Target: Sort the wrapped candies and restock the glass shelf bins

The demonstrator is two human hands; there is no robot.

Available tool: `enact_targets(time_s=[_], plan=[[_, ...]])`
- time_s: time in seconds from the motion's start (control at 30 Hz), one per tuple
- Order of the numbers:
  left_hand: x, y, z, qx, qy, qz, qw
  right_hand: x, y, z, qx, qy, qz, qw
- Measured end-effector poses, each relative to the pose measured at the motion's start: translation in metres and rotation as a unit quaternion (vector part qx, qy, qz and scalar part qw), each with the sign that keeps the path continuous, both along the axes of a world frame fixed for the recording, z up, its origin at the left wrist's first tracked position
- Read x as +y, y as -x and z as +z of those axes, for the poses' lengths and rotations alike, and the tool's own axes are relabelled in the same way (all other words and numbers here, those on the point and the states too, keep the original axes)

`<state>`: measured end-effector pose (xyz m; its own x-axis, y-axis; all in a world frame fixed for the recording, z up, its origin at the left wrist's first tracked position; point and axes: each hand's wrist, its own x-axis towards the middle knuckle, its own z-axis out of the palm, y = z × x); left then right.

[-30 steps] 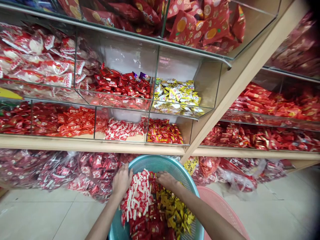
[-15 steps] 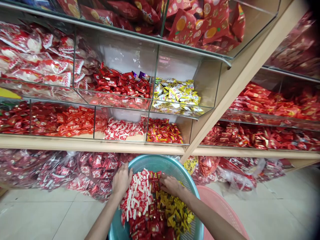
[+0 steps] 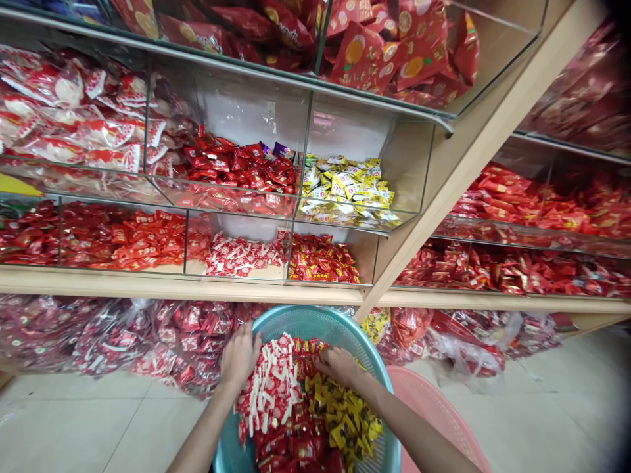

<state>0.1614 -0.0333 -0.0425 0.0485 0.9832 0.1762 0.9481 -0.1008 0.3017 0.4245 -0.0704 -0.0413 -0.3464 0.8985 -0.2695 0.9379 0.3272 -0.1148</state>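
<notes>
A teal plastic basket (image 3: 387, 394) holds wrapped candies in separate patches. White-and-red candies (image 3: 271, 387) lie on the left, yellow candies (image 3: 350, 420) on the right, dark red candies (image 3: 300, 447) nearest me, and small red-and-yellow candies (image 3: 308, 355) at the back. My left hand (image 3: 240, 358) is closed over the basket's left rim. Inside the basket, my right hand (image 3: 340, 364) rests at the right end of the red-and-yellow candies, above the yellow ones. Its fingers are curled together, and whatever is under them is hidden.
Shelves with clear-walled bins of wrapped candies (image 3: 241, 164) rise in front, above a wooden ledge (image 3: 148, 286). Plastic bags of candies (image 3: 192, 335) lie on the floor beneath. A pink basket (image 3: 438, 420) stands partly behind the teal one. Pale floor tiles (image 3: 69, 427) show on both sides.
My right hand has shifted slightly to the right and its fingers have curled in more, uncovering more red-and-yellow candies. My left hand stays at the rim.
</notes>
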Motion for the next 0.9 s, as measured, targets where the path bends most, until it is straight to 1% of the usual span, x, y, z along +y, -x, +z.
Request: enact_targets(time_s=[0.1, 0.27, 0.47, 0.9], plan=[[0.000, 0.000, 0.001, -0.005, 0.002, 0.001, 1.000, 0.002, 0.004, -0.006, -0.027, -0.007, -0.035, 0.999], [0.000, -0.001, 0.001, 0.003, -0.001, 0.002, 1.000, 0.002, 0.011, -0.011, -0.041, -0.021, -0.023, 0.999], [-0.001, -0.002, 0.004, 0.005, 0.008, 0.005, 1.000, 0.002, 0.024, -0.006, -0.066, -0.007, -0.015, 0.998], [-0.001, -0.001, 0.006, 0.005, 0.008, 0.001, 1.000, 0.000, 0.031, 0.006, -0.077, -0.004, -0.032, 0.996]])
